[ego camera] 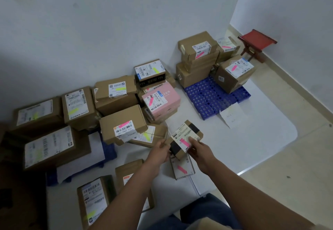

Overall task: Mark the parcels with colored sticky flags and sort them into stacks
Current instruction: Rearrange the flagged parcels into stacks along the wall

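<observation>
1. Holding a small flat brown cardboard parcel with black tape bands and a white label (186,138) above the pale floor mat (252,139), both hands clamped on it: left hand (160,149) gripping the near-left end, right hand (196,147) pinching the near-right edge beside the pink sticky flag (184,142) on the label.
2. Running its long axis diagonally, from near-left by the left hand up to far-right; far end pointing roughly toward the blue perforated plastic pallet (212,96).
3. Sitting on and behind that pallet, well apart from the hands to the far right: a stack of brown cardboard boxes bearing pink flags (198,56). Judging this the likely destination, with the right hand nearer to it.
4. Lying to the left, mostly yellow-green-flagged boxes (77,107), a few pink-flagged ones among them, including a pink glossy carton (161,100).
5. Resting directly beneath the held parcel, a second small flat parcel with a pink flag (182,169).
6. Showing matte, rigid cardboard with crisp edges; smooth paper labels; thin flags likely peeling if rubbed.
</observation>
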